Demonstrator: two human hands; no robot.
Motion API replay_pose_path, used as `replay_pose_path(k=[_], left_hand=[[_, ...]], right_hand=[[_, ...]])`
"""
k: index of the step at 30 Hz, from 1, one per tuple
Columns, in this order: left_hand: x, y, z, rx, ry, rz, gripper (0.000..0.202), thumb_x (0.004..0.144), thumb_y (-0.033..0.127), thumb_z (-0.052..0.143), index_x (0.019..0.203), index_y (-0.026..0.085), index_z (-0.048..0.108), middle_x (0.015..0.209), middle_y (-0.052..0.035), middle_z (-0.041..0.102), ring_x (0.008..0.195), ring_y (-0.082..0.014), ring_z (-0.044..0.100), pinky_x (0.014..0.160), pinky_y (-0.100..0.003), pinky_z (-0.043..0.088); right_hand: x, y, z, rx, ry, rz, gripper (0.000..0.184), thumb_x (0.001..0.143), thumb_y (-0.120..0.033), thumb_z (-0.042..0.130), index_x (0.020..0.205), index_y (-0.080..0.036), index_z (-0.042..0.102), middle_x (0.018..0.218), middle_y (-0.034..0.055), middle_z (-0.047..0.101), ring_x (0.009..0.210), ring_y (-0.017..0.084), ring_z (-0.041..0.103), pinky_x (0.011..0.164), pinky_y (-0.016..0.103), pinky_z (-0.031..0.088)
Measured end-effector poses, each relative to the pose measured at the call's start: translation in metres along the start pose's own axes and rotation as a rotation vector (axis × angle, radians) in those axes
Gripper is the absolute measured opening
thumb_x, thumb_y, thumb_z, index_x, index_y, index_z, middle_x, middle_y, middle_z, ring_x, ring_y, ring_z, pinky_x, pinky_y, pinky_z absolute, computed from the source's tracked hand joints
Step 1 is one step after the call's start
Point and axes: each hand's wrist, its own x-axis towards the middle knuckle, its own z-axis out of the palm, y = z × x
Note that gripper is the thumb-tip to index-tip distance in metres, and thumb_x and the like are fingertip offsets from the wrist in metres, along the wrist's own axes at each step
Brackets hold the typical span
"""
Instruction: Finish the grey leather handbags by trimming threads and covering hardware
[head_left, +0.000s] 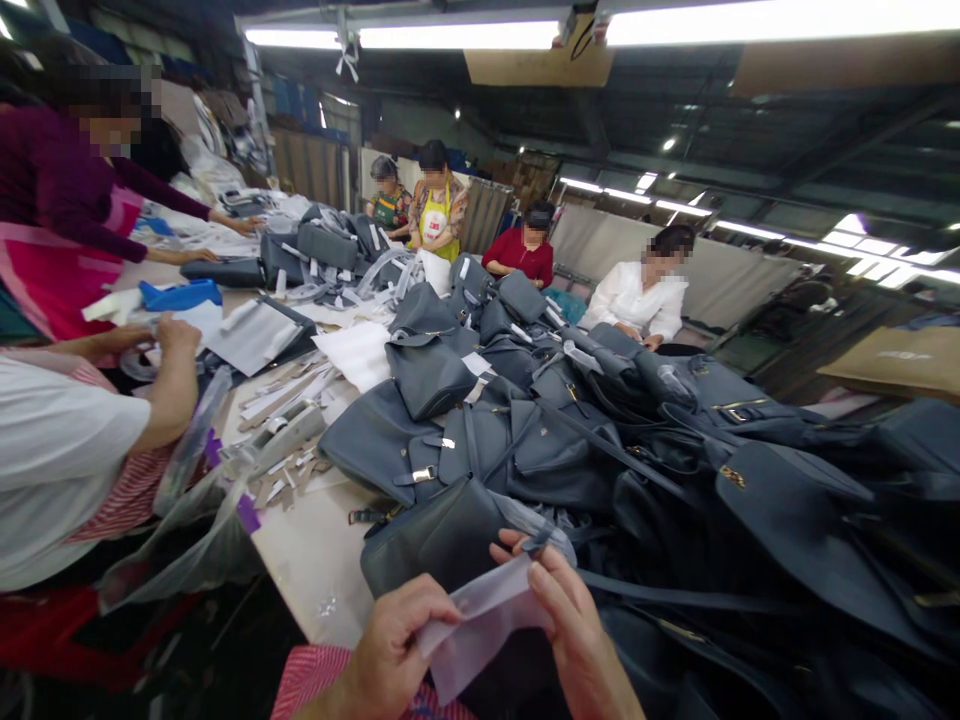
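Note:
A translucent whitish sheet (487, 620), like thin wrapping film, stretches between my hands at the lower middle. My left hand (401, 630) is closed on its left edge, thumb on top. My right hand (562, 610) is closed at its right end. A narrow dark strap end (541, 540) shows at the right fingers; whether they grip it too I cannot tell. Just beyond lies a dark blue-grey handbag (435, 535), its right side meeting some clear plastic wrap (544, 520). What lies under the sheet is mostly hidden.
Many similar dark bags (795, 540) are heaped across the table (315, 570) and to my right. Paper and card scraps (289, 400) lie left of the heap. A co-worker in a white shirt (67, 450) works close on my left; several others stand around the table.

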Motion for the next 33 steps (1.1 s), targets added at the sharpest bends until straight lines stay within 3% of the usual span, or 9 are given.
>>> replay_pose_path(k=[3,7,12,14,16,19,22,27,33], left_hand=[[0.002,0.0,0.001,0.052,-0.005,0.087,0.019,0.094,0.02,0.05,0.093,0.02,0.069,0.08,-0.0073,0.067,0.075,-0.0162,0.062,0.067,-0.023,0.046],[0.0,0.0,-0.001,-0.008,0.009,-0.008,0.021,0.095,0.026,0.051,0.087,0.02,0.07,0.077,-0.0067,0.065,0.072,-0.0161,0.061,0.066,-0.023,0.046],[0.002,0.011,-0.027,-0.217,-0.438,-0.161,0.026,0.081,0.043,0.069,0.092,0.021,0.076,0.107,-0.0106,0.066,0.098,-0.0235,0.062,0.086,-0.032,0.047],[0.014,0.021,-0.037,-0.33,-0.411,-0.246,0.036,0.078,0.048,0.071,0.102,0.022,0.074,0.13,-0.0113,0.057,0.114,-0.0278,0.056,0.095,-0.036,0.044],[0.031,0.031,-0.039,-0.329,-0.289,-0.332,0.033,0.084,0.045,0.063,0.104,0.02,0.071,0.127,-0.0112,0.059,0.11,-0.0257,0.057,0.091,-0.034,0.046],[0.059,0.038,-0.021,-0.219,-0.364,-0.439,0.023,0.083,0.032,0.058,0.091,0.015,0.071,0.084,-0.0048,0.067,0.076,-0.0171,0.06,0.068,-0.025,0.048],[0.077,0.033,0.009,-0.184,-0.484,-0.505,0.022,0.076,0.031,0.059,0.061,0.015,0.057,0.053,0.0042,0.046,0.047,-0.01,0.043,0.045,-0.02,0.036],[0.087,0.026,0.046,-0.235,-0.386,-0.61,0.034,0.071,0.043,0.061,0.053,0.019,0.046,0.045,0.0057,0.039,0.038,-0.0078,0.033,0.039,-0.021,0.022],[0.088,0.041,0.074,-0.448,-0.223,-0.713,0.039,0.061,0.05,0.068,0.051,0.017,0.051,0.047,0.0042,0.044,0.046,-0.0082,0.036,0.046,-0.022,0.026]], right_hand=[[0.003,0.002,0.001,-0.16,0.042,-0.075,0.045,0.061,-0.047,0.083,0.096,-0.02,0.072,0.087,0.0062,0.073,0.084,0.025,0.067,0.073,0.032,0.052],[0.006,0.002,0.001,-0.156,-0.034,-0.053,0.029,0.068,-0.047,0.078,0.073,-0.02,0.068,0.065,-0.0011,0.062,0.059,0.015,0.053,0.055,0.025,0.042],[0.005,-0.001,-0.008,-0.228,-0.067,-0.11,0.028,0.075,-0.045,0.073,0.067,-0.02,0.065,0.061,-0.0031,0.052,0.058,0.013,0.042,0.053,0.024,0.034],[0.005,-0.001,-0.01,-0.264,-0.082,-0.123,0.027,0.077,-0.045,0.071,0.068,-0.02,0.064,0.062,-0.0035,0.051,0.059,0.014,0.042,0.054,0.024,0.033],[0.006,-0.001,-0.011,-0.276,-0.093,-0.128,0.028,0.077,-0.044,0.071,0.066,-0.02,0.062,0.06,-0.0042,0.049,0.058,0.013,0.041,0.054,0.024,0.032],[0.009,-0.004,-0.011,-0.253,-0.13,-0.1,0.029,0.076,-0.044,0.072,0.065,-0.019,0.062,0.059,-0.0047,0.049,0.056,0.012,0.041,0.052,0.023,0.031],[0.009,-0.007,-0.014,-0.22,-0.123,-0.121,0.028,0.073,-0.044,0.074,0.066,-0.018,0.065,0.063,-0.0028,0.058,0.06,0.013,0.049,0.057,0.024,0.038],[-0.015,0.007,-0.033,0.11,0.068,-0.04,0.049,0.072,-0.055,0.075,0.107,-0.022,0.063,0.089,0.0041,0.073,0.069,0.018,0.063,0.063,0.028,0.049],[-0.051,0.055,-0.036,0.285,0.187,0.008,0.071,0.056,-0.066,0.081,0.105,-0.018,0.062,0.089,0.0105,0.074,0.079,0.027,0.071,0.067,0.035,0.055]])
